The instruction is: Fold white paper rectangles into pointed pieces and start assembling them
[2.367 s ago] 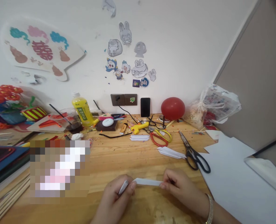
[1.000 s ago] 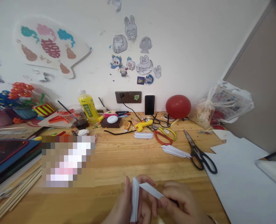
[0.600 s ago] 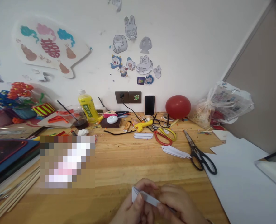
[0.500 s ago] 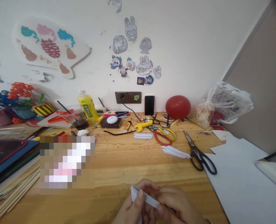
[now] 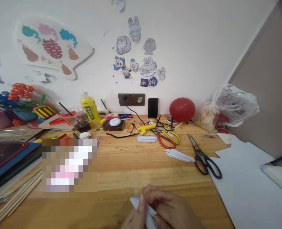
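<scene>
Low in the head view, a folded strip of white paper (image 5: 151, 219) is held between my two hands above the near part of the table. My left hand (image 5: 135, 216) is closed on it, thumb pressed along the fold. Bent over the paper from the other side, my right hand (image 5: 173, 206) grips its right part; some of its fingertips are hidden. Farther off lie other folded white paper pieces (image 5: 179, 155), beside black-handled scissors (image 5: 203, 159), and a small stack of folded paper (image 5: 146, 139).
White paper sheets (image 5: 250, 184) cover the table's right side. Red-and-yellow-handled scissors (image 5: 167, 140) and a yellow tool (image 5: 147, 128) lie toward the back. A red balloon (image 5: 182, 109), a phone (image 5: 153, 107) and a yellow bottle (image 5: 90, 108) stand by the wall. Wooden sticks (image 5: 17, 200) lie at left.
The folded paper has turned in my hands and now points more steeply down to the right. My right hand has moved left, closer over my left hand.
</scene>
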`<state>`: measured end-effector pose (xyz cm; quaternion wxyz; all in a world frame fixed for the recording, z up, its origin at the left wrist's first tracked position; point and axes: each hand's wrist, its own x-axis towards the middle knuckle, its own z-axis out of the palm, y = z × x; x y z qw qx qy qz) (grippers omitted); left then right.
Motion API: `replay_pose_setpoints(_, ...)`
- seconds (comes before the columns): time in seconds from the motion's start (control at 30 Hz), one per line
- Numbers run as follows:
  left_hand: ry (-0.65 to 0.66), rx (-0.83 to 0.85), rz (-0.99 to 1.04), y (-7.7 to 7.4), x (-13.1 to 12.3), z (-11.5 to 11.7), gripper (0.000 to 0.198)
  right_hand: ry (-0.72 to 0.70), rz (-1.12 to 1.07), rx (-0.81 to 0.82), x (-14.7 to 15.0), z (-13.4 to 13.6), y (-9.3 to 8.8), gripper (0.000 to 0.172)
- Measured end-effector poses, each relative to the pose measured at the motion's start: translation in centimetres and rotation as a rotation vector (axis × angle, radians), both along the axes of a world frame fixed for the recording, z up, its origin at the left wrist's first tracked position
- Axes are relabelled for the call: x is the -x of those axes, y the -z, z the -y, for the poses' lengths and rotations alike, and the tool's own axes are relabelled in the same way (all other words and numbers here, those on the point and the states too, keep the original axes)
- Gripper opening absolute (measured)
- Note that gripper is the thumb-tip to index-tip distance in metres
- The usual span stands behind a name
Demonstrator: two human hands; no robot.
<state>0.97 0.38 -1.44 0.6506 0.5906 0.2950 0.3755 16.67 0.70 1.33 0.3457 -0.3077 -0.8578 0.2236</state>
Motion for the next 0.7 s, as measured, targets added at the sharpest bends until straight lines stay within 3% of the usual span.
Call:
replay_pose_setpoints(0.2,-0.012,-0.145,0.0,-0.5,-0.4,-0.1,0.062,-0.054,0.014,0.096,0.1,0.1,0.8,0.068)
replay_pose_setpoints(0.3,-0.048,-0.207,-0.043,-0.7,-0.5,0.0,0.059,-0.089,0.0,0.238,0.3,0.3,0.8,0.069)
replay_pose_setpoints(0.4,-0.069,-0.221,-0.07,-1.1,-0.7,0.2,0.057,-0.133,-0.143,0.437,0.2,0.7,0.8,0.06)
replay_pose_setpoints(0.5,-0.069,-0.156,-0.059,-1.2,-0.6,0.5,0.06,-0.091,-0.385,0.63,0.2,1.0,1.8,0.042)
replay_pose_setpoints(0.57,-0.068,-0.132,-0.057,-1.1,-0.5,0.6,0.061,-0.106,-0.568,0.742,0.6,1.0,2.8,0.043)
replay_pose_setpoints(0.7,-0.089,-0.152,-0.063,-0.5,-0.5,0.5,0.062,-0.117,-0.59,0.898,2.2,0.5,4.0,0.035)
